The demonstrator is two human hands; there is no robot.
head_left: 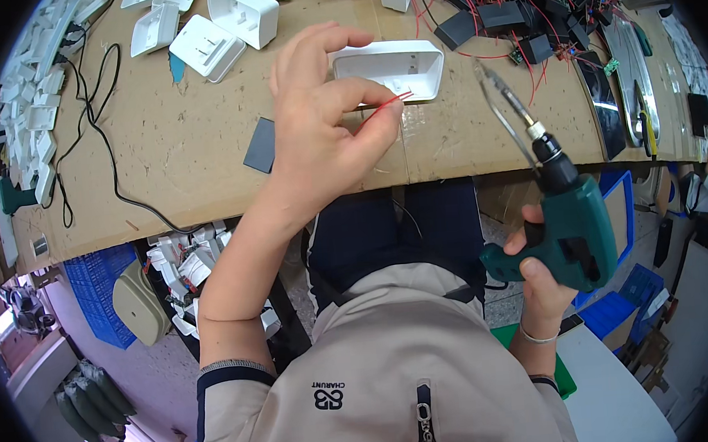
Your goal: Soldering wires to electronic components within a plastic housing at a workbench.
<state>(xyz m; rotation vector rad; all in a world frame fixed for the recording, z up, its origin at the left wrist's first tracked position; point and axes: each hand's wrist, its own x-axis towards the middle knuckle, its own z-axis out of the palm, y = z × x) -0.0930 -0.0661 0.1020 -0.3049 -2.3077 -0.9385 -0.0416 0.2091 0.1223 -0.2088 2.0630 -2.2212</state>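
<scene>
My left hand [318, 121] is raised over the table, its thumb and index finger pinching thin red wires [387, 105] whose ends stick out to the right. Just behind these fingers lies an open white plastic housing [431, 61], its hollow side showing; the hand covers part of it. In my right hand [543, 282] is a green soldering gun [579, 213], held by its grip in front of the table edge. Its metal tip and a thin feed tube beside it point up and left, toward the table, apart from the wires and the housing.
Several white housings [206, 48] lie at the back left. A heap of black boxes with red wires [504, 17] fills the back right. A dark grey flat piece [260, 145] lies left of my wrist. A black cable [112, 168] crosses the cardboard-covered table [192, 142].
</scene>
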